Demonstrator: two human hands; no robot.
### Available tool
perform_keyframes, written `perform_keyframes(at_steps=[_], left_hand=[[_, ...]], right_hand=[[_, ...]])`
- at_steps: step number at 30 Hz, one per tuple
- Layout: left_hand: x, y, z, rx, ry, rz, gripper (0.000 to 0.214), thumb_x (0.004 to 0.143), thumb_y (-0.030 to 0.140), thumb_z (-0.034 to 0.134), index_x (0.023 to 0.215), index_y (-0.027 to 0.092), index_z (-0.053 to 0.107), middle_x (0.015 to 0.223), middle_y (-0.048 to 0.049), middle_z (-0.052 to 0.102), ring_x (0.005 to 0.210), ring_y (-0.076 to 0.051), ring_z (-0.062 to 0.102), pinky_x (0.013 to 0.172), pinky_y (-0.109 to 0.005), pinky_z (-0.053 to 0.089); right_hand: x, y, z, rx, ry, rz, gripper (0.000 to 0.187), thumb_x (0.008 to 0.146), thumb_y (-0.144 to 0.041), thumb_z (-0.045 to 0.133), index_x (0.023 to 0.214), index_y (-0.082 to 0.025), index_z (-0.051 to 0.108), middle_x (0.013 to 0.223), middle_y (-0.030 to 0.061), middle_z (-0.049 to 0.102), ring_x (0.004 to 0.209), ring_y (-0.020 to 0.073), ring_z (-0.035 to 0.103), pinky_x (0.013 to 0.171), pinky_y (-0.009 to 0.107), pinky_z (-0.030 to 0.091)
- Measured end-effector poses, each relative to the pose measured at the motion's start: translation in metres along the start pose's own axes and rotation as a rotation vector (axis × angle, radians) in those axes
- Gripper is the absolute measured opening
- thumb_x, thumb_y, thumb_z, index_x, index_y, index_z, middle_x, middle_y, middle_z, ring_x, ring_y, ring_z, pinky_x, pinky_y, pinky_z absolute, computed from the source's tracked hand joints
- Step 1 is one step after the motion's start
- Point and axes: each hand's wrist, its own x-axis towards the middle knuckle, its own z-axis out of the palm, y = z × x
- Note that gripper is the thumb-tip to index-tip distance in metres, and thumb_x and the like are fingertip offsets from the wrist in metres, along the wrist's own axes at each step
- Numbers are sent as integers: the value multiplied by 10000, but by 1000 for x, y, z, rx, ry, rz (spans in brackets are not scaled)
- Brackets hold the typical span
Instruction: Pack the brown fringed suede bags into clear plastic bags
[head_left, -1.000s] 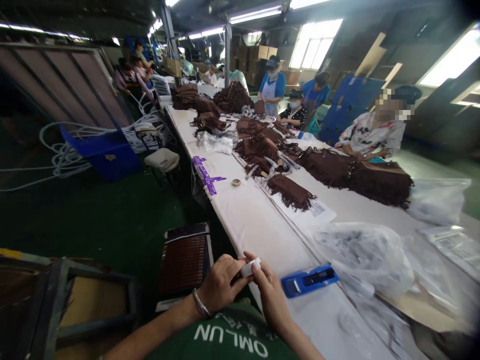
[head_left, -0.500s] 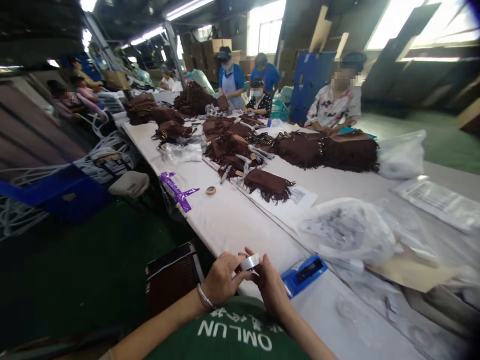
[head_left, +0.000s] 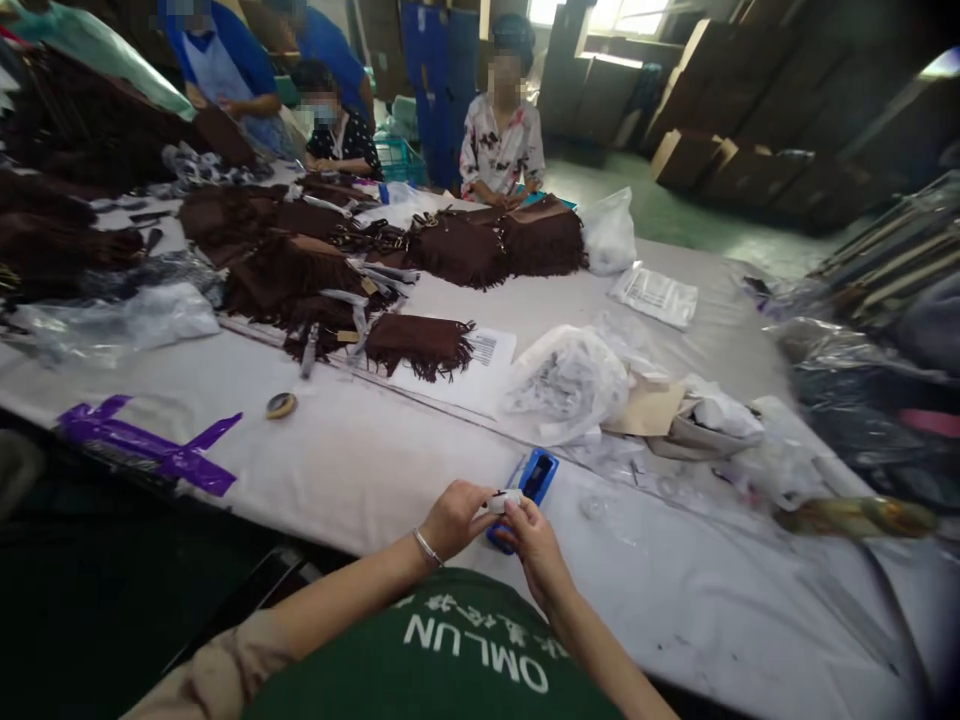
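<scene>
Between both hands, close in front of my body, is a small roll of clear tape. My left hand, with a bracelet at its wrist, pinches the roll from the left. The fingers of my right hand close on its right side. Just behind and below the roll lies a blue tape dispenser on the white table, partly hidden by my hands. A folded brown fringed piece rests farther off on a printed white sheet.
Purple tape sticks to the table's near left edge, with a yellowish tape roll beside it. A plastic bag of scraps lies ahead on the right. Brown fringed piles cover the far side, where several people work.
My view has swung to the right, and my hands now hold the tape roll over the near end of the blue dispenser. The roll is turned to a flatter angle.
</scene>
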Motion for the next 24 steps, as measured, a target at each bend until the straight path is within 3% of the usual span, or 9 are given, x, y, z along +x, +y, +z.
perform_keyframes(at_steps=[2,5,9,12,17,20,24], left_hand=[[7,-8,22,-43,-58,1,250,886,336,549,1043,144,575,891,-72,657,819,-191,608,781,-338,480],[19,-13,53,-148,-219,-10,371,832,329,623,1144,149,530,1026,-92,633,946,-219,588,860,-363,477],[32,-22,78,-229,-321,-167,464,796,202,634,1232,176,479,1085,-84,582,1012,-214,545,928,-376,455],[31,-34,86,-213,-293,-272,431,791,120,570,1213,156,489,1045,-89,565,982,-214,536,913,-389,462],[20,-47,87,-212,-286,-317,388,771,98,542,1153,164,523,1037,-76,555,956,-199,538,909,-379,472],[17,-48,87,-224,-281,-330,390,770,105,534,1156,158,527,1067,-84,557,1001,-201,534,932,-375,469],[22,-50,93,-220,-264,-348,469,748,125,562,1213,173,517,1201,-115,520,1132,-252,479,1011,-454,405]], right_hand=[[8,11,-18,-44,79,-8,453,746,-536,642,1019,-177,593,1054,101,641,877,211,617,694,310,504],[21,19,-47,-136,225,-80,463,734,-537,645,1023,-182,575,989,84,641,884,216,610,713,323,502],[46,15,-75,-350,375,-241,541,642,-497,732,1060,-194,570,991,65,619,874,212,590,764,344,486],[65,15,-82,-482,382,-337,534,615,-484,745,1040,-198,595,1049,75,583,827,204,577,725,348,491],[84,25,-77,-600,343,-403,486,671,-485,699,1061,-213,602,1028,69,556,780,188,568,703,349,498],[87,30,-77,-638,343,-419,480,707,-496,663,1085,-208,590,1021,72,554,763,182,567,711,355,500],[82,34,-79,-688,373,-453,471,732,-493,641,1109,-217,585,1052,78,555,899,219,549,767,373,483]])
